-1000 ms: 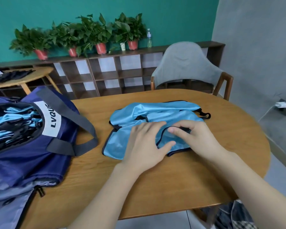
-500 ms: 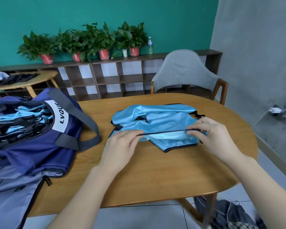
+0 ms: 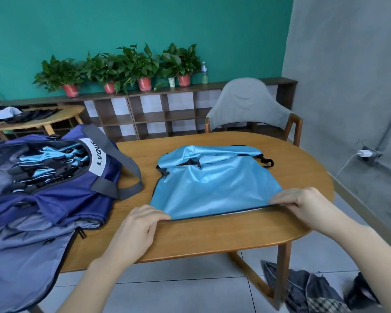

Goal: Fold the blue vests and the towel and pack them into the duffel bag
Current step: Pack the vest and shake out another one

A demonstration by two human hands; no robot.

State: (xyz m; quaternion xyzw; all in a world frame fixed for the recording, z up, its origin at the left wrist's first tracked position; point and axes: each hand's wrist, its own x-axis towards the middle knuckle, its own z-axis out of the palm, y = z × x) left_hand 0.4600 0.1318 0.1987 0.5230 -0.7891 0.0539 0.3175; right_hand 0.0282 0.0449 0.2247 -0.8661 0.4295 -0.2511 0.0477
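A light blue vest point(image 3: 212, 186) with black trim lies spread on the wooden table point(image 3: 212, 236), its far part bunched. My left hand point(image 3: 138, 229) pinches the vest's near left corner. My right hand point(image 3: 303, 205) pinches the near right corner, and the hem is stretched taut between them. To the left stands the open navy duffel bag point(image 3: 61, 199) with grey straps, holding several folded blue vests point(image 3: 45, 163).
A grey chair point(image 3: 251, 109) stands behind the table. Potted plants point(image 3: 127, 68) line a low shelf at the back. A second small table point(image 3: 32, 120) with dark cloth is at far left. Checked cloth point(image 3: 314, 292) lies on the floor at lower right.
Both hands have moved apart and toward me, pulling the vest's near hem out flat. The vest now lies wider and closer to the table's front edge.
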